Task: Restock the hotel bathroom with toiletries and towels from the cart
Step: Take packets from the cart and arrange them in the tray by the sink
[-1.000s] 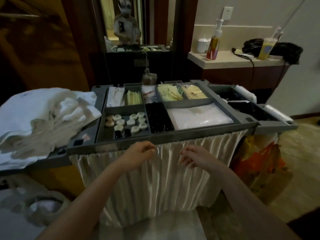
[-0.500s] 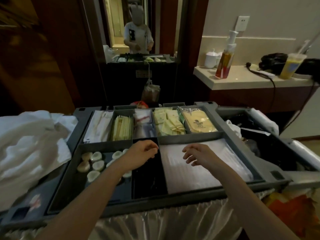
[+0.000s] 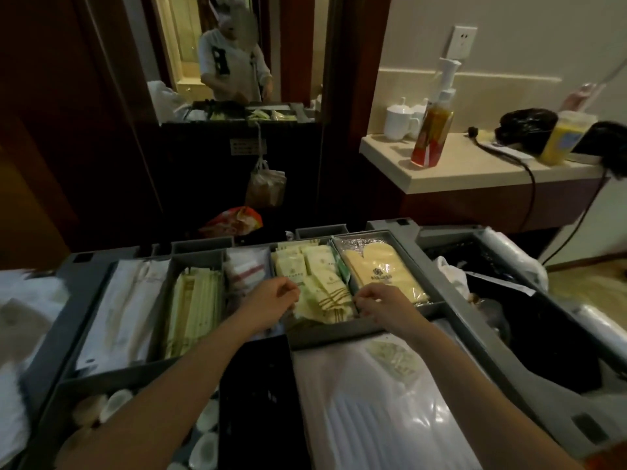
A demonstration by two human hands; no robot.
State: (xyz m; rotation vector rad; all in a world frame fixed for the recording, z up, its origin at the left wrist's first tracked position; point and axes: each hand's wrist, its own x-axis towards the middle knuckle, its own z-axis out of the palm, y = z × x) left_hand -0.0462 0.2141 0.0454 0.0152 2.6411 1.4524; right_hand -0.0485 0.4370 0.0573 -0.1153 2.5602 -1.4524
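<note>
Grey cart tray, compartmented. Between left hand and right hand: pale-yellow sachets. Right of right hand: yellow wrapped packet. Left of left hand: red-striped packets, slim yellow packets, long white packets. Nearer than the hands: clear-wrapped white packs.

top: cart tray open from above | far middle: left hand and right hand close together over the sachets, narrow gap between | walls: grey dividers fence each bin | left: towels heaped at the tray's edge | far right: desk with bottle and cups, well apart
</note>
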